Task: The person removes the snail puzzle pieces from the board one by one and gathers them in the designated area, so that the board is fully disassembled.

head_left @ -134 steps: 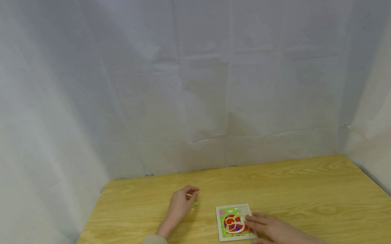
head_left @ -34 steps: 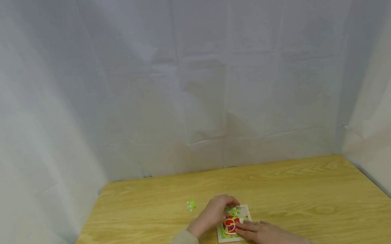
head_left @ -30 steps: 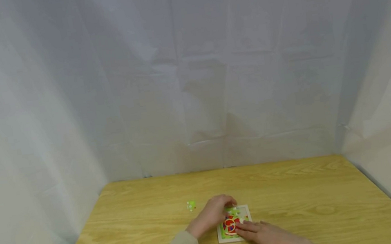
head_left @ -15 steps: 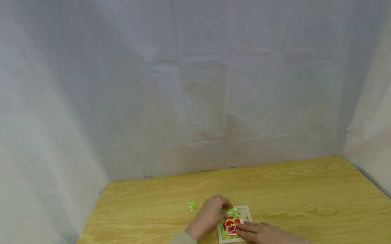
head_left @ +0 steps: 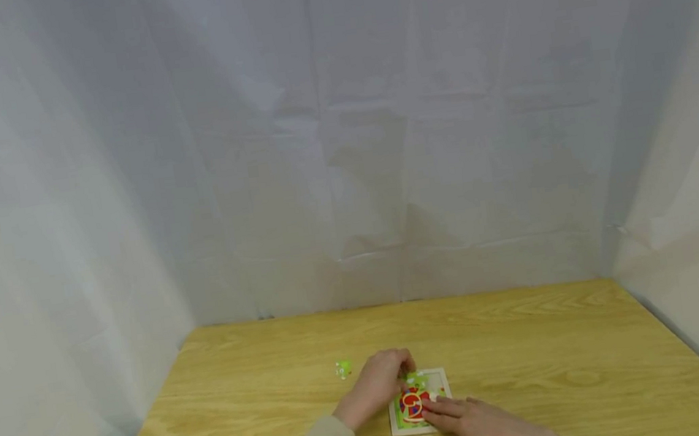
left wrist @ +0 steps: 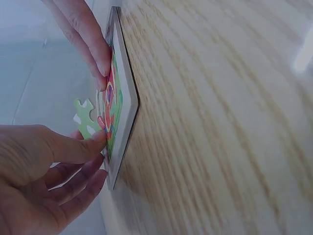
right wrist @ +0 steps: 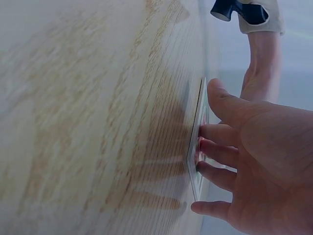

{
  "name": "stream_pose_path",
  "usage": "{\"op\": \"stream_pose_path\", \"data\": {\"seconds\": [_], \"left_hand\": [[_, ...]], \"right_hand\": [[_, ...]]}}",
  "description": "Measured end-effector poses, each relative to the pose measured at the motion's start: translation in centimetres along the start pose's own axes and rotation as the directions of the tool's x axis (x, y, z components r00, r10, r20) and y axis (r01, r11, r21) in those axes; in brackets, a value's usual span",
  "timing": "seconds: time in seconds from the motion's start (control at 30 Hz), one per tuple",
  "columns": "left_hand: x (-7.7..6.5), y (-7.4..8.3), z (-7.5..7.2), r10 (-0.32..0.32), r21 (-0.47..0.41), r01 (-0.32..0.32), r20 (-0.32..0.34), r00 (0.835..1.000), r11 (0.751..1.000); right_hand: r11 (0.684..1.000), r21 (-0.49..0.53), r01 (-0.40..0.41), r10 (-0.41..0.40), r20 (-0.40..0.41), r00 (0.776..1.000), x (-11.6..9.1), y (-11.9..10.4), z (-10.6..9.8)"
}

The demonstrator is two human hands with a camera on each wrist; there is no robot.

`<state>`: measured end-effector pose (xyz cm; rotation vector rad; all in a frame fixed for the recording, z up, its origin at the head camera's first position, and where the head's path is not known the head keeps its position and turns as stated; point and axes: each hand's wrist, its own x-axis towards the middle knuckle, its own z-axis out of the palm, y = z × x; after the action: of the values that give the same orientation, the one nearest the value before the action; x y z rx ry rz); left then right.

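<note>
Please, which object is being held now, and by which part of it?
The left hand pinches a green puzzle piece by the edge nearest its palm; the right hand only touches the framed puzzle.

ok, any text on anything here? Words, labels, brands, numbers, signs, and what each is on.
None readable.
Puzzle board: coloured shapes, no lettering I can make out; partly covered.
Held green piece: white patches, no lettering visible.
Loose green piece: too small to tell.
Black wrist device: no marking readable.
</note>
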<state>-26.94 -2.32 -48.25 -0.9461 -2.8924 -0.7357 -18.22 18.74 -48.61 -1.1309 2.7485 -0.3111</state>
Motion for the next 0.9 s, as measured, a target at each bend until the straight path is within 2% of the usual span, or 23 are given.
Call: {"op": "stream_pose_path", "data": {"seconds": [0.3,0.53,0.8,0.9], "left_hand": [[0.0,-0.3,0.1,0.020,-0.055,-0.021,-0.009,1.000,0.998],[0.1,-0.7,0.2,0.018,-0.176,-0.018,0.000,1.000,0.984],[0.0,-0.9,0.4,0.011,-0.257,-0.010,0.003,1.000,0.966],[-0.1,-1.2,0.5,-0.005,-0.306,0.004,0.000,1.000,0.952]], "right_hand": [[0.999,0.041,-0.030,0.029,0.021,0.999,0.1,0.1,0.1],[0.997,0.066,-0.051,0.047,0.051,0.998,0.1,0.2,0.1],[1.000,-0.012,-0.023,0.023,0.025,0.999,0.1,0.2,0.5],[1.000,-0.008,-0.023,0.023,0.031,0.999,0.0,0.1,0.4]]}}
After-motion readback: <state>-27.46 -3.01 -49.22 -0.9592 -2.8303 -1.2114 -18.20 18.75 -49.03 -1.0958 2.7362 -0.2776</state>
